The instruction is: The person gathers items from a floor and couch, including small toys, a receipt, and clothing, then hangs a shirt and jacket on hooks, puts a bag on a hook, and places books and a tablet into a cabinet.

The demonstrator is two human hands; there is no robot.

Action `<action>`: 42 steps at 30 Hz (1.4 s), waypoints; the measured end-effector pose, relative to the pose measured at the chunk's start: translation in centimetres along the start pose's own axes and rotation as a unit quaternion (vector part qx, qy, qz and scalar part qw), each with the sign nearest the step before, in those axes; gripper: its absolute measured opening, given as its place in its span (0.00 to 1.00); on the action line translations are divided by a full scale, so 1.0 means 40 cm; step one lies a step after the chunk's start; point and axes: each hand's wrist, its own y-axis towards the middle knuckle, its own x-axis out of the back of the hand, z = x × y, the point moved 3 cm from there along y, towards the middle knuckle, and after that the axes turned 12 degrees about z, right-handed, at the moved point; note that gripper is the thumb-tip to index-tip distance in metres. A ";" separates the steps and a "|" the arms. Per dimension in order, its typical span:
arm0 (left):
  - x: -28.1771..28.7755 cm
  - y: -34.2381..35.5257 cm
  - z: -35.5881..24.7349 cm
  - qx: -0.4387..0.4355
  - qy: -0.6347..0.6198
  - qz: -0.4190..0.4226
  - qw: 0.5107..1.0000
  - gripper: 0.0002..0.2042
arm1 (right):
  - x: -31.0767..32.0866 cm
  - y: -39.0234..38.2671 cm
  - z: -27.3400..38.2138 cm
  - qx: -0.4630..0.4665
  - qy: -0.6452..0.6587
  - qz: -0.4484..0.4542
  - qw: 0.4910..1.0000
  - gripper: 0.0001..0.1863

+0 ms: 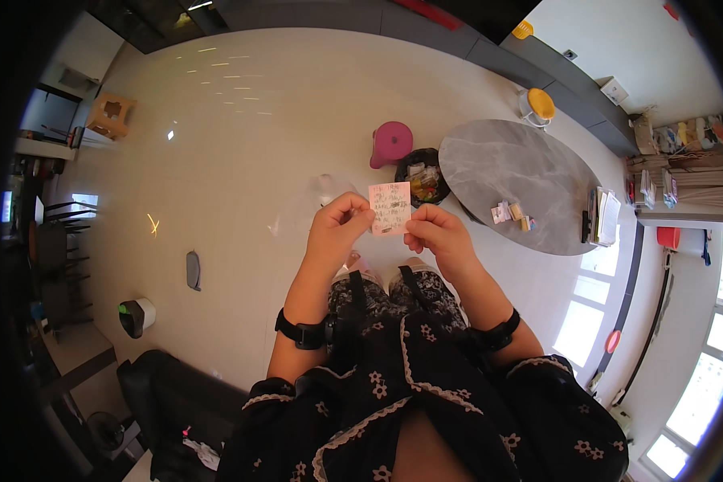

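Observation:
A small pink paper (pixel 390 207) covered in handwriting is held upright in front of me. My left hand (pixel 341 225) pinches its left edge between thumb and fingers, while my right hand (pixel 435 234) grips the lower right edge. Just behind my left hand is a pale translucent object (pixel 324 186) that I cannot make out. A black bin (pixel 418 167) with assorted contents stands behind the paper, beside a pink stool (pixel 392 138). Both of my wrists have black bands on them.
To the right is an oval grey marble table (pixel 514 161) holding small packs and books. A black sofa (pixel 169 402) is at lower left. Around the floor are a grey object (pixel 193 269), a small bin (pixel 136 321), a wooden stool (pixel 108 116) and a yellow-topped pot (pixel 541 103).

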 end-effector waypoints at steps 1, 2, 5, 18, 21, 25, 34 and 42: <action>0.010 0.012 -0.004 -0.004 0.002 -0.001 1.000 0.03 | 0.000 0.011 0.007 -0.002 0.001 0.000 1.000 0.05; 0.018 0.023 -0.008 -0.005 0.003 -0.002 1.000 0.03 | 0.000 0.023 0.015 -0.007 -0.005 -0.001 1.000 0.04; 0.033 0.045 -0.019 -0.012 -0.002 -0.013 1.000 0.03 | 0.009 0.062 0.028 -0.015 -0.012 0.007 1.000 0.04; -0.011 0.143 -0.035 -0.016 -0.020 -0.111 0.993 0.02 | 0.132 0.203 0.126 -0.043 -0.056 0.119 0.990 0.04; -0.035 0.171 -0.033 -0.024 -0.027 -0.130 0.991 0.02 | 0.159 0.215 0.155 -0.053 -0.055 0.129 0.989 0.05; -0.064 0.201 -0.032 -0.042 -0.047 -0.141 0.988 0.01 | 0.190 0.221 0.181 -0.076 -0.047 0.136 0.987 0.05; -0.109 0.227 -0.034 -0.033 -0.047 -0.140 0.988 0.02 | 0.242 0.224 0.208 -0.039 -0.075 0.138 0.987 0.03; -0.130 0.231 -0.036 -0.014 -0.023 -0.125 0.992 0.03 | 0.259 0.217 0.214 -0.031 -0.060 0.147 0.987 0.03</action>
